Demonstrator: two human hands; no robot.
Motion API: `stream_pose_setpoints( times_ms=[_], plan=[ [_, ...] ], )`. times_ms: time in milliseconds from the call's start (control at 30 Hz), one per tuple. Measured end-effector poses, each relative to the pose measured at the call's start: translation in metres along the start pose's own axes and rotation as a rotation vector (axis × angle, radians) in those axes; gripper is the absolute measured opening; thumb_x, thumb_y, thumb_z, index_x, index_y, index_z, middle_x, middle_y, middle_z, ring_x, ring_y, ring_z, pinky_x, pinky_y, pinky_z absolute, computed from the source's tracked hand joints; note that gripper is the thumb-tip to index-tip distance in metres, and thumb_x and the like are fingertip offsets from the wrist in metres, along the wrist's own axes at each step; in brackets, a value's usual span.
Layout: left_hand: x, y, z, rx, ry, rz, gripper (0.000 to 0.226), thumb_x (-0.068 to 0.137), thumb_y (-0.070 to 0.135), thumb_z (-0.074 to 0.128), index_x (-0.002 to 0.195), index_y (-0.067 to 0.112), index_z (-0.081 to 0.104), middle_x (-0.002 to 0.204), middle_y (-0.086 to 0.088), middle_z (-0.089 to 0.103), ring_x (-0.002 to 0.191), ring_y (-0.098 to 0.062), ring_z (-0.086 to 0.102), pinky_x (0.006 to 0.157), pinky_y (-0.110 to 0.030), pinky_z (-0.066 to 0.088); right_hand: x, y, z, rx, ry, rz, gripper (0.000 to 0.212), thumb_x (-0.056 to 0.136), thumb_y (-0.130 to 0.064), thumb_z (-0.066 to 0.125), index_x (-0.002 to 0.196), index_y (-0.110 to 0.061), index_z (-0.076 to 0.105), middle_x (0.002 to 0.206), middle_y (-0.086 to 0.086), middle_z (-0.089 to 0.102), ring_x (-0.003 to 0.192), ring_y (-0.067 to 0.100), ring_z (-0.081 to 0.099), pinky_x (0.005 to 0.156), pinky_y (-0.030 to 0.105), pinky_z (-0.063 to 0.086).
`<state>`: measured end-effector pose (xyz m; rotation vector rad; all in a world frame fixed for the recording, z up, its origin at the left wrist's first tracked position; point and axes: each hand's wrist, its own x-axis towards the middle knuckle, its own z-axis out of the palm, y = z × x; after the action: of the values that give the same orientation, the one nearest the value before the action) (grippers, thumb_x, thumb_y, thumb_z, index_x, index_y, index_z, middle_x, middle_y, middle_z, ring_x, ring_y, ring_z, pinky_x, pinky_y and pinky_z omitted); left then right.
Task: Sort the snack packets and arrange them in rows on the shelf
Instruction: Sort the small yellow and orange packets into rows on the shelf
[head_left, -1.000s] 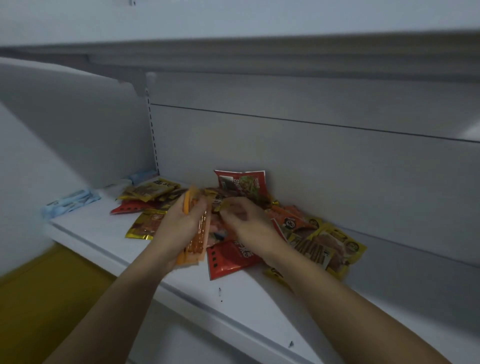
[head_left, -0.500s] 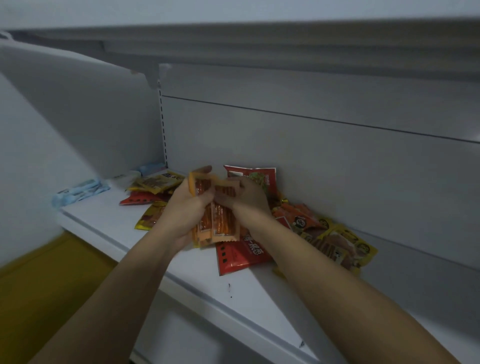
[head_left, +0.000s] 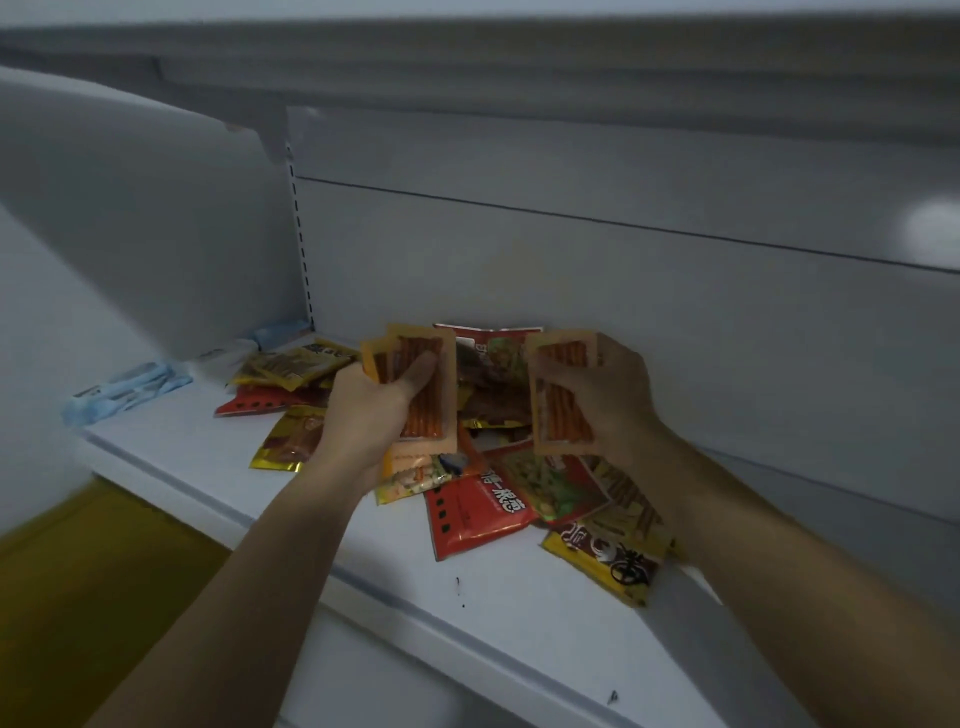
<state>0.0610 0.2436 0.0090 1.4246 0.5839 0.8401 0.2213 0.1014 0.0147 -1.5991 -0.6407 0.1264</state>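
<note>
A loose heap of snack packets lies on the white shelf (head_left: 218, 457) against its back wall. My left hand (head_left: 363, 410) grips a small stack of orange packets (head_left: 423, 395) upright, thumb across the front one. My right hand (head_left: 613, 400) holds one more orange packet (head_left: 561, 405) upright, a short gap to the right of the stack. Below the hands lie a red packet (head_left: 478, 512), a red and green one (head_left: 550, 488) and a yellow one (head_left: 608, 561). Yellow packets (head_left: 291, 364) and a red one (head_left: 260, 402) lie to the left.
Pale blue packets (head_left: 124, 387) lie at the shelf's far left end. An upper shelf (head_left: 519, 67) overhangs the work area. A side panel (head_left: 130, 218) closes the left. The shelf's front edge runs diagonally below my forearms, with yellow floor (head_left: 78, 597) beneath.
My hands were together on the orange packets; now they have moved apart. The right hand has drawn one orange packet off to the right while the left keeps the stack.
</note>
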Motion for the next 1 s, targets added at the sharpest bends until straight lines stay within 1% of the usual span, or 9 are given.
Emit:
stream_pose_setpoints(
  times_ms=[133, 267, 333, 433, 600, 667, 800, 900, 1000],
  plan=[
    [-0.003, -0.009, 0.040, -0.003, -0.058, 0.013, 0.017, 0.087, 0.033, 0.072, 0.085, 0.016, 0.075, 0.087, -0.003, 0.076, 0.086, -0.022, 0.073, 0.084, -0.047, 0.058, -0.015, 0.003, -0.050, 0.190, 0.077, 0.162, 0.013, 0.077, -0.027, 0.082, 0.076, -0.018, 0.074, 0.071, 0.002, 0.074, 0.061, 0.019, 0.072, 0.052, 0.029, 0.055],
    [-0.039, -0.023, 0.102, 0.074, -0.165, -0.014, 0.036, 0.092, 0.046, 0.063, 0.085, 0.012, 0.074, 0.080, -0.002, 0.075, 0.080, -0.020, 0.072, 0.068, -0.035, 0.056, -0.047, 0.007, -0.094, 0.388, -0.005, 0.285, 0.011, 0.090, -0.018, 0.068, 0.080, -0.013, 0.069, 0.069, 0.005, 0.071, 0.060, 0.018, 0.070, 0.051, 0.031, 0.054],
    [-0.063, -0.026, 0.137, 0.063, -0.223, -0.022, 0.043, 0.094, 0.045, 0.059, 0.090, 0.005, 0.072, 0.085, -0.011, 0.074, 0.082, -0.028, 0.070, 0.066, -0.040, 0.054, -0.066, 0.004, -0.120, 0.480, -0.049, 0.332, 0.004, 0.090, -0.012, 0.066, 0.090, -0.010, 0.069, 0.079, 0.009, 0.073, 0.069, 0.022, 0.072, 0.058, 0.035, 0.057],
    [-0.104, -0.022, 0.194, 0.095, -0.279, 0.049, 0.045, 0.098, 0.043, 0.054, 0.088, 0.002, 0.070, 0.080, -0.016, 0.072, 0.075, -0.026, 0.069, 0.059, -0.031, 0.047, -0.098, 0.002, -0.165, 0.584, -0.012, 0.334, 0.026, 0.089, -0.010, 0.064, 0.113, 0.000, 0.066, 0.106, 0.018, 0.072, 0.095, 0.032, 0.071, 0.074, 0.041, 0.059],
    [-0.198, -0.020, 0.297, 0.191, -0.438, 0.038, 0.045, 0.099, 0.044, 0.050, 0.068, 0.015, 0.066, 0.055, 0.011, 0.067, 0.048, -0.001, 0.062, 0.039, -0.015, 0.040, -0.167, 0.003, -0.267, 0.622, 0.208, 0.281, 0.027, 0.089, -0.006, 0.065, 0.114, 0.005, 0.065, 0.106, 0.020, 0.072, 0.094, 0.031, 0.072, 0.074, 0.039, 0.060],
    [-0.241, -0.020, 0.334, 0.131, -0.536, -0.019, 0.041, 0.098, 0.044, 0.052, 0.074, 0.016, 0.070, 0.062, 0.008, 0.071, 0.055, -0.005, 0.068, 0.045, -0.016, 0.046, -0.197, 0.006, -0.318, 0.512, 0.321, 0.242, 0.023, 0.087, -0.008, 0.069, 0.108, 0.002, 0.068, 0.099, 0.019, 0.074, 0.087, 0.029, 0.073, 0.068, 0.036, 0.060],
    [-0.325, -0.017, 0.402, 0.052, -0.855, -0.117, 0.035, 0.096, 0.043, 0.057, 0.093, 0.012, 0.073, 0.084, -0.006, 0.076, 0.080, -0.024, 0.074, 0.072, -0.037, 0.059, -0.264, 0.007, -0.425, 0.334, 0.493, 0.199, 0.016, 0.087, -0.012, 0.071, 0.102, -0.005, 0.071, 0.094, 0.013, 0.075, 0.086, 0.028, 0.074, 0.068, 0.035, 0.058],
    [-0.382, -0.011, 0.450, -0.005, -1.150, -0.213, 0.020, 0.096, 0.023, 0.059, 0.110, 0.010, 0.067, 0.095, -0.010, 0.076, 0.085, -0.026, 0.073, 0.068, -0.038, 0.059, -0.317, 0.002, -0.502, 0.281, 0.689, 0.191, 0.014, 0.088, -0.011, 0.070, 0.101, -0.005, 0.071, 0.093, 0.012, 0.076, 0.085, 0.028, 0.074, 0.071, 0.039, 0.059],
    [-0.438, -0.004, 0.494, -0.041, -1.377, -0.315, 0.024, 0.097, 0.011, 0.056, 0.120, 0.006, 0.061, 0.104, -0.014, 0.074, 0.094, -0.028, 0.072, 0.079, -0.046, 0.059, -0.374, -0.008, -0.565, 0.195, 0.857, 0.184, 0.012, 0.089, -0.014, 0.070, 0.098, -0.007, 0.072, 0.091, 0.010, 0.076, 0.083, 0.026, 0.074, 0.072, 0.040, 0.060]
  ],
)
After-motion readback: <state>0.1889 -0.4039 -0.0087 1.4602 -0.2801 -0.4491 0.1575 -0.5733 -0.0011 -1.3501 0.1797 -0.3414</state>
